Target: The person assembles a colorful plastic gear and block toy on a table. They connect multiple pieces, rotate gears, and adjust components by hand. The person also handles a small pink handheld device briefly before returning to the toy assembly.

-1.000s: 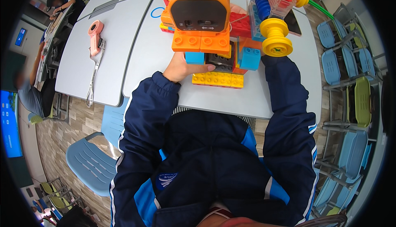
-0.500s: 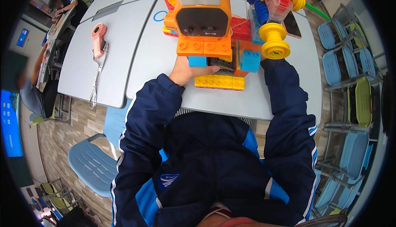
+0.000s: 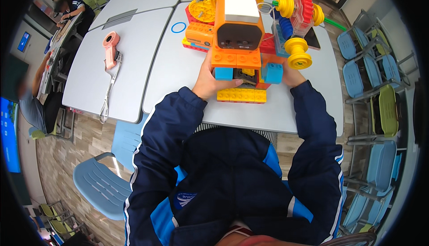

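A tall block-built model (image 3: 236, 58) of orange, yellow, red and blue bricks stands on the table right in front of me. My left hand (image 3: 207, 78) is closed on its lower left side, thumb stretched across beneath the blue brick (image 3: 224, 73). On the opposite side my right hand (image 3: 292, 76) wraps the lower right part, its fingers mostly hidden by the bricks. An orange block with a dark panel (image 3: 237, 37) and white bricks (image 3: 241, 8) sits high on it. Yellow gears (image 3: 202, 11), a red gear (image 3: 302, 9) and a yellow spool wheel (image 3: 298, 54) project from it.
To the left on the white tabletop (image 3: 174, 67) lie a pink handheld fan (image 3: 110, 49) with a strap and a blue ring (image 3: 178, 27). A phone (image 3: 314, 40) is behind the spool wheel. Blue chairs (image 3: 100, 185) stand left; more line the right. Two people sit far left.
The model and both hands appear slightly lower and to the right, with the whole view shifted. More of the model's top and gears shows, as does more of the right hand. Both hands keep their hold.
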The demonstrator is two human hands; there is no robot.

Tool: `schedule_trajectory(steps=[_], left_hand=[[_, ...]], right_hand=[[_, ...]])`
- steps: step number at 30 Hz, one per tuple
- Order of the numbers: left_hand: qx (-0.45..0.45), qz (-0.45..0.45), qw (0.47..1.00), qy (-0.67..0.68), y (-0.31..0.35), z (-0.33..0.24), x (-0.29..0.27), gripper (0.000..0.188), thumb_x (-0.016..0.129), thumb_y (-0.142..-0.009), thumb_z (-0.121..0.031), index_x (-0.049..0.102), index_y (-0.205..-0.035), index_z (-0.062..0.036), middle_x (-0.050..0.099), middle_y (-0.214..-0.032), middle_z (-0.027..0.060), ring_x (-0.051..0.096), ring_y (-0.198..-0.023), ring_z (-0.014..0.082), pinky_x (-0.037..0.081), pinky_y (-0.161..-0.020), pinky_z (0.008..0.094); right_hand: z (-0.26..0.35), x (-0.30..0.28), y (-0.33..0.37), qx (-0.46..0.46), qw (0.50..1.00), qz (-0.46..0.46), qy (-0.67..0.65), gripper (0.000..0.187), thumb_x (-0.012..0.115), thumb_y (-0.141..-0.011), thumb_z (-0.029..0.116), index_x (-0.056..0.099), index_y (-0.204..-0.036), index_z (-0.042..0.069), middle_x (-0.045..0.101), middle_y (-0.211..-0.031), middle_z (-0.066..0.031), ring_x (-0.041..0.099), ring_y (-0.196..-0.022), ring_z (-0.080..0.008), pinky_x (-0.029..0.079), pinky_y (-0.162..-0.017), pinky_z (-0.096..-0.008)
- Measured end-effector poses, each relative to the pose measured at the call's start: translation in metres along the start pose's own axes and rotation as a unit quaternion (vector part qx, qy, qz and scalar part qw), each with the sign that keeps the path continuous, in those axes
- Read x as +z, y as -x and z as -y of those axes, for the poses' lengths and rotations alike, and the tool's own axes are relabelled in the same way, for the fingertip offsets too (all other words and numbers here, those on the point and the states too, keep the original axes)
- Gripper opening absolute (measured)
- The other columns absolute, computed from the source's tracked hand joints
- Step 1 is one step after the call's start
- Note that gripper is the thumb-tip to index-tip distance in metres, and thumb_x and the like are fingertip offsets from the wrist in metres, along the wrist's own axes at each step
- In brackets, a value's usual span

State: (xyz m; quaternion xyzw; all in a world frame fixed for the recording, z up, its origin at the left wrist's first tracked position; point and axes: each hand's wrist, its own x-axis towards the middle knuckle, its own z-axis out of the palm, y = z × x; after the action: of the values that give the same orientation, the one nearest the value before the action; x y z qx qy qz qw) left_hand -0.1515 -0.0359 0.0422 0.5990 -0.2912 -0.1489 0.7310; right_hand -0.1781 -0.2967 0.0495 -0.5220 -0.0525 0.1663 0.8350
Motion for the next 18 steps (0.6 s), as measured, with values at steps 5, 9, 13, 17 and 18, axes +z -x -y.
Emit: schedule_trajectory(steps=[5,9,13,17,18], left_hand=[[0.027,0.003,1.000,0.002,0.001,-0.002,0.001,0.084,0.078,-0.065,0.007,0.031,-0.132,-0.0071,0.052,-0.122,0.0056,0.051,-0.115,0.0153,0.044,-0.097,0.0323],[0.029,0.007,0.999,0.012,0.002,-0.004,0.002,0.084,0.078,-0.065,0.007,0.030,-0.132,-0.0076,0.051,-0.123,0.0060,0.052,-0.115,0.0159,0.045,-0.097,0.0324],[0.031,0.006,0.999,0.017,0.002,-0.004,0.002,0.084,0.078,-0.065,0.008,0.031,-0.133,-0.0075,0.052,-0.122,0.0062,0.052,-0.115,0.0158,0.044,-0.097,0.0323],[0.023,0.012,1.000,0.010,0.002,-0.004,0.000,0.085,0.078,-0.064,0.009,0.032,-0.134,-0.0070,0.053,-0.123,0.0064,0.051,-0.115,0.0155,0.044,-0.097,0.0323],[0.021,0.013,1.000,0.008,0.002,-0.004,0.000,0.085,0.078,-0.064,0.009,0.032,-0.134,-0.0069,0.053,-0.123,0.0064,0.051,-0.115,0.0155,0.044,-0.097,0.0323]], right_hand=[[0.000,0.016,0.017,-0.077,0.956,0.060,0.277,0.085,0.088,-0.059,0.012,0.043,-0.131,0.007,0.048,-0.130,-0.0063,0.047,-0.121,-0.0186,0.038,-0.104,-0.0355],[-0.010,0.040,0.019,-0.111,0.908,-0.010,0.404,0.086,0.089,-0.057,0.010,0.043,-0.130,0.006,0.046,-0.130,-0.0057,0.045,-0.121,-0.0170,0.037,-0.103,-0.0335],[-0.021,0.046,0.019,-0.090,0.938,-0.063,0.330,0.079,0.087,-0.060,0.007,0.043,-0.125,0.006,0.048,-0.123,-0.0055,0.047,-0.114,-0.0163,0.038,-0.100,-0.0325],[-0.034,0.040,0.018,-0.137,0.939,-0.077,0.306,0.078,0.085,-0.061,0.006,0.040,-0.125,0.006,0.048,-0.122,-0.0058,0.048,-0.112,-0.0166,0.039,-0.099,-0.0325],[-0.036,0.041,0.018,-0.151,0.938,-0.081,0.302,0.079,0.085,-0.061,0.006,0.039,-0.126,0.006,0.048,-0.122,-0.0058,0.048,-0.113,-0.0166,0.039,-0.099,-0.0326]])
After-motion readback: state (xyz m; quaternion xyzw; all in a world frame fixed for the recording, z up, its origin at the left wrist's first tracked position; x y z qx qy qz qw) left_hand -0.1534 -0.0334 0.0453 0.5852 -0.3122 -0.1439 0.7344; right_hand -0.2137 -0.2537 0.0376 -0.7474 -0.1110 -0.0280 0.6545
